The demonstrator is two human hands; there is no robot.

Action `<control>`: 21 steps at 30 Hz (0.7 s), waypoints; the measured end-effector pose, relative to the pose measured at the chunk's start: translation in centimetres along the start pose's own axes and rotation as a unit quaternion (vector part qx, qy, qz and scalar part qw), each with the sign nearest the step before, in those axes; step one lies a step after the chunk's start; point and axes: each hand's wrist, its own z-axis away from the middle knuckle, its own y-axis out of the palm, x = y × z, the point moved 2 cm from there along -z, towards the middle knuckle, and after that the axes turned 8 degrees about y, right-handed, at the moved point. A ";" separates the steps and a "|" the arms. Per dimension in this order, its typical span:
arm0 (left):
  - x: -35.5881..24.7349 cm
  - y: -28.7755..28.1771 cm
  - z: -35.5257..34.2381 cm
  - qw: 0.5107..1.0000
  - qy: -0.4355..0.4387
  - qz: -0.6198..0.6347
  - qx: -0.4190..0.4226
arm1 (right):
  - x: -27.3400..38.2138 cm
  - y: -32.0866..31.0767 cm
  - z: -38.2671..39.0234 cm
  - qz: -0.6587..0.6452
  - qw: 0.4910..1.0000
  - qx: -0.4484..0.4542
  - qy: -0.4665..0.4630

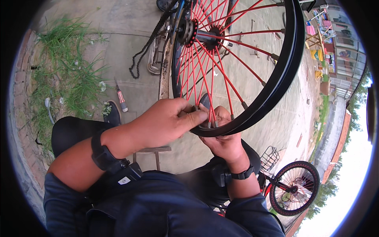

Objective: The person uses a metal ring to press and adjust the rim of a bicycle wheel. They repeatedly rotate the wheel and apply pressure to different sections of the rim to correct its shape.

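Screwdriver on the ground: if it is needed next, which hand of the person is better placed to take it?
Probably the left hand: the screwdriver lies on that side, nearer to it. The right hand is farther across, partly hidden behind the black rim.

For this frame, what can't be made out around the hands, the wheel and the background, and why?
All in the head view:
Anything between the left hand's fingertips: hidden by its own thumb and fingers.
Part of the right hand: behind the rim.
The top of the wheel: cut off by the upper edge.
Details of the colourful items by the building: too small.
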 end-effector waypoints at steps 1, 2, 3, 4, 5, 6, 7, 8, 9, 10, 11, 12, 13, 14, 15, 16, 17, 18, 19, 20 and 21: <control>0.1 0.2 0.0 1.000 0.016 -0.013 -0.006 | -0.2 0.0 0.0 -0.006 1.000 -0.009 0.001; 0.1 0.3 0.0 0.999 0.032 -0.025 -0.012 | -0.1 0.0 0.0 0.009 1.000 -0.001 -0.001; 0.1 0.3 0.0 0.999 0.031 -0.027 -0.012 | 0.1 -0.1 0.1 0.024 1.000 0.007 -0.003; -0.1 0.3 0.0 0.999 0.030 -0.029 -0.012 | 0.2 -0.1 0.1 0.039 0.999 0.015 -0.005; -0.1 0.2 -0.1 0.999 0.028 -0.032 -0.012 | 0.5 -0.1 0.0 0.047 0.999 0.012 -0.008; -0.1 0.2 -0.1 0.999 0.036 -0.035 -0.009 | 0.8 -0.1 0.0 0.055 0.998 0.007 -0.009; -0.1 0.2 -0.1 0.998 0.044 -0.038 -0.006 | 1.0 -0.1 0.0 0.064 0.998 0.003 -0.011; -0.1 0.2 -0.1 0.998 0.051 -0.042 -0.002 | 1.0 -0.1 0.1 0.071 0.997 0.001 -0.010; 0.2 0.1 -0.2 0.997 0.048 -0.058 0.002 | 0.9 -0.1 0.1 0.078 0.997 -0.001 -0.010; 0.7 0.0 -0.3 0.996 0.044 -0.074 0.006 | 0.9 -0.1 0.1 0.084 0.996 -0.003 -0.010; 1.0 0.0 -0.3 0.995 0.040 -0.090 0.011 | 0.8 -0.1 0.0 0.093 0.996 -0.002 -0.010; 1.0 0.0 -0.3 0.997 0.039 -0.073 0.005 | 0.8 -0.1 0.0 0.101 0.995 -0.001 -0.011; 0.9 0.2 -0.1 0.998 0.037 -0.056 -0.002 | 0.8 -0.1 -0.1 0.109 0.994 0.000 -0.012; 0.8 0.3 0.0 0.999 0.035 -0.039 -0.008 | 0.9 -0.1 -0.2 0.113 0.994 -0.002 -0.012; 0.9 0.3 -0.1 0.998 0.039 -0.040 -0.008 | 1.0 0.0 -0.2 0.118 0.993 -0.003 -0.012; 1.0 0.2 -0.1 0.998 0.042 -0.042 -0.009 | 1.1 0.0 -0.3 0.123 0.992 -0.005 -0.013; 1.0 0.2 0.0 0.998 0.045 -0.044 -0.009 | 1.0 0.0 -0.3 0.114 0.993 -0.003 -0.014; 1.1 0.1 -0.1 0.998 0.042 -0.046 -0.005 | 0.8 -0.1 -0.2 0.106 0.994 -0.003 -0.013; 1.1 0.1 0.0 0.998 0.039 -0.048 0.000 | 0.7 -0.1 -0.2 0.099 0.995 -0.003 -0.013; 1.2 0.0 0.0 0.998 0.035 -0.050 0.004 | 0.8 -0.2 -0.1 0.100 0.995 -0.003 -0.013; 1.2 -0.1 0.0 0.998 0.039 -0.043 0.006 | 0.9 -0.2 -0.2 0.099 0.995 -0.002 -0.015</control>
